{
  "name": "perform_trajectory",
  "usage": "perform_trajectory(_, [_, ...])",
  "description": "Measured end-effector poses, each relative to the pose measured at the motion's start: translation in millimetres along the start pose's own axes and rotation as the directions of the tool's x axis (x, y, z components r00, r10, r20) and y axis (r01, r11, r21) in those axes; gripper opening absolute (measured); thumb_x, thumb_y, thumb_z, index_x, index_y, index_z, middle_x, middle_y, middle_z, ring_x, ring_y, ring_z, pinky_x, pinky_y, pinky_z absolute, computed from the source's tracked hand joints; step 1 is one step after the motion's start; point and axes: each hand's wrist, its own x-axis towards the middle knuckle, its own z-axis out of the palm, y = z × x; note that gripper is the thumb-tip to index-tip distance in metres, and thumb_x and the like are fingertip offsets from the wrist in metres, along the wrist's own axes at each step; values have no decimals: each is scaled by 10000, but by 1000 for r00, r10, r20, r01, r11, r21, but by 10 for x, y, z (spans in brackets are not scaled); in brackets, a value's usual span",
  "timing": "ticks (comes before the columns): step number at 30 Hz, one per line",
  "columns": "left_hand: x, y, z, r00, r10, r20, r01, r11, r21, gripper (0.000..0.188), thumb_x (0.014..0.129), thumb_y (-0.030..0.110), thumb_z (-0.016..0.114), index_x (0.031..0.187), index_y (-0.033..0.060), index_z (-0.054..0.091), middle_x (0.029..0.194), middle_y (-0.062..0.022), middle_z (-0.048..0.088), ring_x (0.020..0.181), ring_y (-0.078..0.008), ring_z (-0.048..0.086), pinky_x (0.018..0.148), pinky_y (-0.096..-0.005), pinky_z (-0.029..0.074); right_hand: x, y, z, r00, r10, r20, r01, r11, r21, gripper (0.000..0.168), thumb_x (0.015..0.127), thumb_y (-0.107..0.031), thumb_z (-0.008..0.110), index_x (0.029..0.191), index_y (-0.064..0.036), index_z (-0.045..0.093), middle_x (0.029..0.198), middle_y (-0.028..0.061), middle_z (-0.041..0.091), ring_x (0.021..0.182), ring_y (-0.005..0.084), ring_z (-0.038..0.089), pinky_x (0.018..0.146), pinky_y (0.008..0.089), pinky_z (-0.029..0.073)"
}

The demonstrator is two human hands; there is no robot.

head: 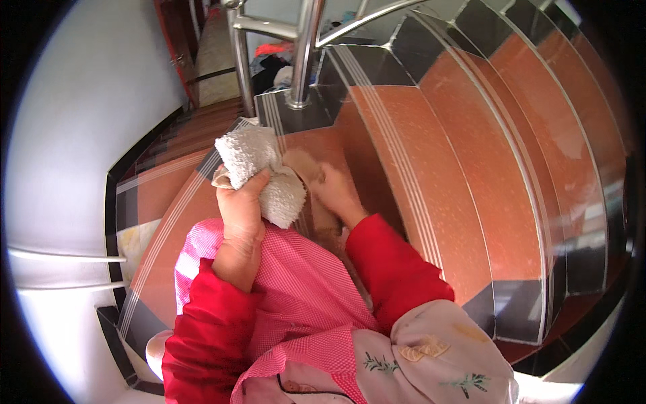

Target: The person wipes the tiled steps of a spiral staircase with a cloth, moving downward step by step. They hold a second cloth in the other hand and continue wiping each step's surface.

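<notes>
My left hand [239, 207] grips a folded white terry cloth [252, 151], its thumb pressed over the near side. The cloth is pinched at its middle, with one fluffy part above and another hanging below. My right hand [335, 189] is beside it, blurred by motion, with its fingers curled on a tan object [301, 164]. That object is equally blurred, so its kind cannot be told. Both hands are above the pink checked fabric [298, 267] over my lap and a reddish-brown stair tread [313, 139].
Curved terracotta-coloured steps [454, 151] with dark edges rise on the right. A steel railing post [303, 60] stands ahead, with a pile of clothes [272, 70] behind it. Lower steps [189, 134] lead towards a red door [176, 55]. A pale wall [91, 126] is on the left.
</notes>
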Motion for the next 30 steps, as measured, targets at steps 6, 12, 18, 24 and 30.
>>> perform_trajectory(6, [13, -45, 188, 1000, 5, 22, -6, 999, 47, 353, 797, -102, 638, 1111, 44, 568, 1044, -83, 647, 922, -211, 646, 796, -354, 547, -301, -885, -1947, 886, -437, -154, 245, 725, -643, 481, 794, -166, 619, 1263, -77, 559, 1114, 191, 654, 1032, 363, 626, 886, 455, 513])
perform_trajectory(12, [-50, 138, -140, 999, -11, 42, 12, 1000, -25, 359, 800, -109, 635, 1116, 49, 572, 1056, -84, 649, 931, -216, 652, 792, -358, 554, -1608, -485, -2413, 991, -117, 72, 124, 543, -830, 625, 898, -435, 591, 1354, -20, 492, 1359, 259, 500, 1339, 412, 390, 1123, 477, 310])
perform_trajectory(18, [-31, 90, -142, 997, -55, 59, 56, 998, -4, 408, 803, -89, 639, 1188, 26, 565, 1127, -120, 635, 1003, -281, 643, 851, -418, 557, -2011, 686, -2322, 988, 147, 37, -53, 562, -825, 730, 943, -596, 420, 1511, -154, 298, 1557, 225, 225, 1431, 447, 184, 1124, 603, 175])
perform_trajectory(24, [-64, 159, -202, 996, -70, 62, 69, 997, 22, 394, 822, -69, 626, 1200, 18, 557, 1137, -140, 630, 1008, -292, 645, 868, -430, 559, -791, 729, -2055, 977, -94, -193, -112, 542, -833, 656, 952, -521, 440, 1480, -140, 353, 1522, 207, 317, 1375, 427, 306, 1100, 583, 251])
perform_trajectory(30, [-100, 278, -126, 992, -127, 13, 126, 991, 47, 403, 815, -101, 619, 1191, 20, 539, 1118, -125, 618, 1001, -270, 633, 841, -402, 558, 805, 642, -1806, 962, -64, -264, -169, 620, -766, 653, 928, -537, 444, 1473, -184, 370, 1540, 179, 305, 1391, 425, 275, 1090, 621, 212])
